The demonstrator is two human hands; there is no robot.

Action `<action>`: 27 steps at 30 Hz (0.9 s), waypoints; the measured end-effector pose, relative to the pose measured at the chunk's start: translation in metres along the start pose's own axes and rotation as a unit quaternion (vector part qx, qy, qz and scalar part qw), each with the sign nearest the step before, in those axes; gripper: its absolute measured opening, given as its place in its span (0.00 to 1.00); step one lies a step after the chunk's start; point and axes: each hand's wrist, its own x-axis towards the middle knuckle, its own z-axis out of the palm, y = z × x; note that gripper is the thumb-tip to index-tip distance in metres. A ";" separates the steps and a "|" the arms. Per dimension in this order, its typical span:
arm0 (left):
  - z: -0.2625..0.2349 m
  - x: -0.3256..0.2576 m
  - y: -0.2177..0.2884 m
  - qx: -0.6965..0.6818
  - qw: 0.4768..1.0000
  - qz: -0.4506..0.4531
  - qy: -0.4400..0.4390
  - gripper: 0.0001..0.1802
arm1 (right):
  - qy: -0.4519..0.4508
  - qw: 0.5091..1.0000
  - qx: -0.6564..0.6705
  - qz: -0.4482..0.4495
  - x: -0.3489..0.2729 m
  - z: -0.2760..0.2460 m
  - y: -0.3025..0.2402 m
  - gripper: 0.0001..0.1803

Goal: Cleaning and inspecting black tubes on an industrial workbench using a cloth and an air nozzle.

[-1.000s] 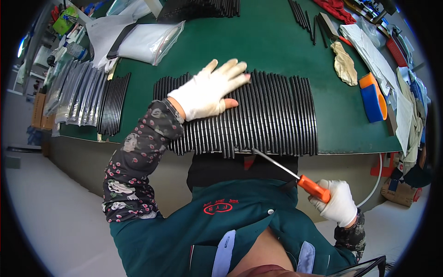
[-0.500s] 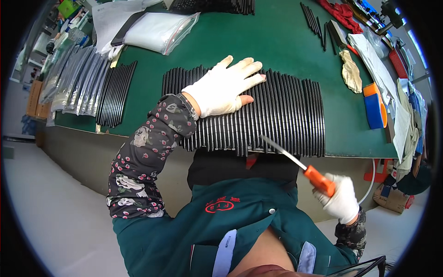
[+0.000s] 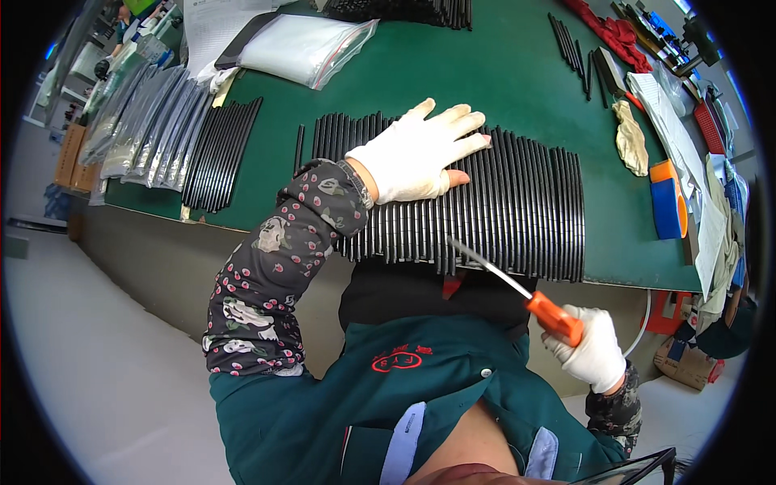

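Note:
A wide row of slim black rods [image 3: 517, 194] lies side by side along the near edge of the table. My left hand [image 3: 412, 153], in a white glove with bare fingertips showing, rests flat on the row with its fingers spread. At the lower right, my gloved right hand [image 3: 594, 347] is closed round the handle of an orange-handled tool with a slim metal blade [image 3: 554, 318]. The blade's tip lies over or against the lower ends of the rods; I cannot tell whether it touches. One single rod [image 3: 299, 147] sits apart, just left of the row.
Left of the row is a smaller group of black rods [image 3: 222, 153] beside bagged bundles [image 3: 153, 129]. A clear plastic bag [image 3: 307, 50] lies behind. On the right are a cream glove [image 3: 630, 139], a blue and orange block [image 3: 668, 200] and a red cloth [image 3: 610, 36].
The whole view has shifted, so things on the table appear further right. The tool's tip has moved left along the rods. A single rod now stands apart at the row's left end.

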 end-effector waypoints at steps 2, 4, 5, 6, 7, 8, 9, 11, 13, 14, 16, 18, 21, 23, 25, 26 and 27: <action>0.001 0.001 0.002 -0.008 1.000 -0.001 -0.003 0.32 | 0.038 0.996 0.074 0.011 -0.005 0.004 0.010 0.12; -0.002 0.000 0.003 0.007 1.000 0.001 0.004 0.32 | 0.024 0.994 0.106 0.014 -0.011 -0.001 0.015 0.10; -0.002 0.001 0.003 0.008 1.000 -0.004 -0.012 0.33 | -0.003 0.986 0.166 0.025 -0.014 -0.003 0.021 0.10; 0.006 -0.001 0.000 0.006 1.000 0.000 0.005 0.33 | -0.030 0.973 0.226 0.037 -0.020 -0.004 0.029 0.10; 0.010 0.003 -0.002 0.004 1.000 0.007 0.007 0.33 | -0.030 0.967 0.253 0.033 -0.027 -0.004 0.042 0.11; 0.012 0.003 -0.001 -0.002 1.000 0.011 0.006 0.32 | -0.043 0.956 0.286 0.050 -0.037 -0.007 0.049 0.11; 0.011 0.003 -0.005 -0.004 1.000 0.014 0.012 0.33 | -0.065 0.960 0.266 0.066 -0.040 -0.014 0.053 0.11; 0.003 0.003 -0.008 0.041 0.999 0.028 0.001 0.32 | -0.106 0.971 0.192 0.091 -0.059 -0.012 0.076 0.12; 0.005 0.000 -0.015 0.065 0.997 0.046 0.014 0.36 | -0.106 0.982 0.081 0.134 -0.080 -0.007 0.103 0.12; 0.005 0.001 -0.019 0.077 0.995 0.052 0.021 0.38 | -0.100 0.977 0.051 0.180 -0.088 -0.004 0.117 0.12; 0.003 0.002 -0.025 0.085 0.993 0.074 0.021 0.38 | -0.062 0.959 0.060 0.270 -0.100 0.001 0.144 0.12; 0.003 0.000 -0.025 0.086 0.993 0.078 0.022 0.32 | -0.049 0.956 0.061 0.284 -0.107 0.012 0.150 0.12; -0.019 0.012 0.010 -0.010 0.991 -0.057 -0.119 0.34 | -0.160 0.952 0.168 0.200 -0.111 0.009 0.127 0.06; -0.017 0.003 0.004 -0.020 0.995 -0.037 -0.094 0.33 | -0.149 0.942 0.211 0.215 -0.111 0.009 0.135 0.09; -0.017 0.000 -0.002 -0.031 0.997 -0.015 -0.073 0.31 | -0.110 0.936 0.217 0.253 -0.104 0.013 0.148 0.14; -0.014 0.002 -0.004 -0.027 0.996 -0.025 -0.078 0.31 | -0.117 0.938 0.216 0.244 -0.096 0.011 0.139 0.14; -0.009 0.005 -0.006 -0.009 0.997 -0.010 -0.074 0.31 | -0.147 0.954 0.196 0.171 -0.088 0.007 0.119 0.12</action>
